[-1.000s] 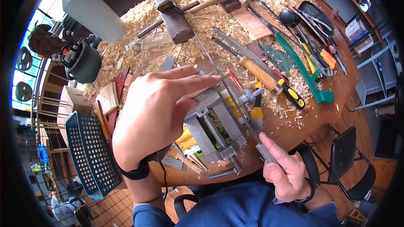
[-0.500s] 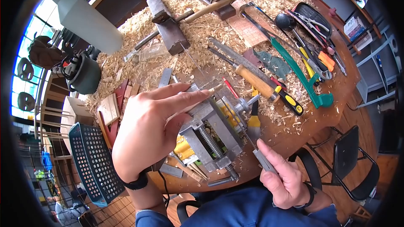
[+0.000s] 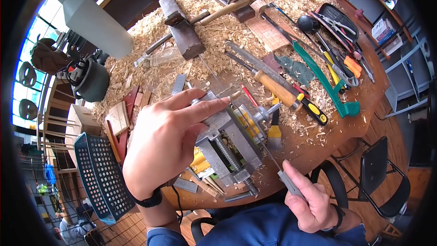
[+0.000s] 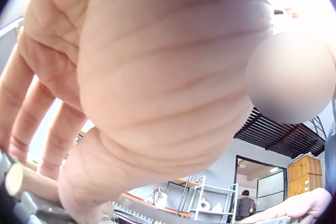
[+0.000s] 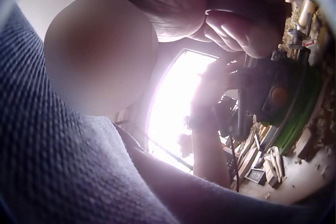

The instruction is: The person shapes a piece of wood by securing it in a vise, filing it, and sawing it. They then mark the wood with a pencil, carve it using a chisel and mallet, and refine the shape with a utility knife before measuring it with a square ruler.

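Note:
In the head view, my left hand (image 3: 160, 142) lies over a grey metal vise (image 3: 230, 139), pinching a thin wooden stick whose tip (image 3: 235, 95) sticks out past the fingertips. The left wrist view shows the stick's round end (image 4: 14, 179) between the thumb and fingers of that hand (image 4: 163, 77). My right hand (image 3: 312, 204) grips the grey handle (image 3: 289, 184) of a thin, narrow-bladed tool, index finger extended along it. The blade slants up and away past the stick's tip. In the right wrist view the curled right hand (image 5: 239, 27) hides the tool.
Wood shavings (image 3: 218, 32) cover the table's far part, with a wooden plane (image 3: 185, 38) and a hammer. To the right lie a wooden-handled tool (image 3: 278, 89), a green-handled saw (image 3: 318, 70) and a brush (image 3: 274, 135). A perforated basket (image 3: 102, 177) stands left.
My right hand has drawn the tool back toward the body, down and right, away from the vise. The left hand keeps its pinch near the vise. The head view has shifted slightly.

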Available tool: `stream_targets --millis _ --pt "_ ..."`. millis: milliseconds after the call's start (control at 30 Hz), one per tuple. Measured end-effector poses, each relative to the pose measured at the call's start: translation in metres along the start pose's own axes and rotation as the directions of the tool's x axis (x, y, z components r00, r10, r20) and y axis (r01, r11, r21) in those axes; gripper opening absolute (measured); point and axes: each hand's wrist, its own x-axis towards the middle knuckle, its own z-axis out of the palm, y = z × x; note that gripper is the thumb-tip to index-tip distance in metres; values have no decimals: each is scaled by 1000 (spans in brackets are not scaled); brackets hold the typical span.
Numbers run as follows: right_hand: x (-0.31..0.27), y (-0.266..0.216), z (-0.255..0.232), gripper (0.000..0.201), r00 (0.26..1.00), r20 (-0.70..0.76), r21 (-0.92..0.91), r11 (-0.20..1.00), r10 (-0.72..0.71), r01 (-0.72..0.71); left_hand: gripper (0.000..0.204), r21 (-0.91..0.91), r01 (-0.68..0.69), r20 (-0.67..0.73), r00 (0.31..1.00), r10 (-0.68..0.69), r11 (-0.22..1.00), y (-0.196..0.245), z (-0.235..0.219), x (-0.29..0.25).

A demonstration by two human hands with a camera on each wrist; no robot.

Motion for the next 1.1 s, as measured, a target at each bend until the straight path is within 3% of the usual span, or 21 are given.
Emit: stream_targets --millis 400,533,700,767,833,900,1000,1033,1100 --pt "8 0 0 55 998 25 32 997 65 -65 56 -37 -29 5 1000 30 999 -2 -1 3" --pt "20 8 3 54 999 -14 -64 997 -49 48 56 -48 -42 21 999 43 998 -4 -2 3" --pt "52 7 10 55 999 33 -34 998 44 -43 55 -44 -31 12 999 31 999 -1 -2 3" --pt "59 14 20 55 993 -36 -41 993 -110 108 54 -36 -16 11 1000 17 999 -4 -3 2" --pt "62 18 26 54 982 -68 -96 980 -179 172 55 -42 -29 10 1000 29 999 -7 -3 3" --pt "65 9 22 54 994 -68 -96 992 -89 82 55 -46 -46 5 999 46 998 -9 -1 3" --pt "68 -4 13 53 973 7 53 971 233 -233 55 -51 -57 -28 998 55 997 -6 0 3" --pt "68 2 15 53 995 -21 16 995 99 -99 55 -39 -44 -36 998 42 998 -4 1 2" --pt "67 6 18 53 999 -34 -20 999 -27 26 55 -33 -19 -38 999 18 999 -4 4 -1"
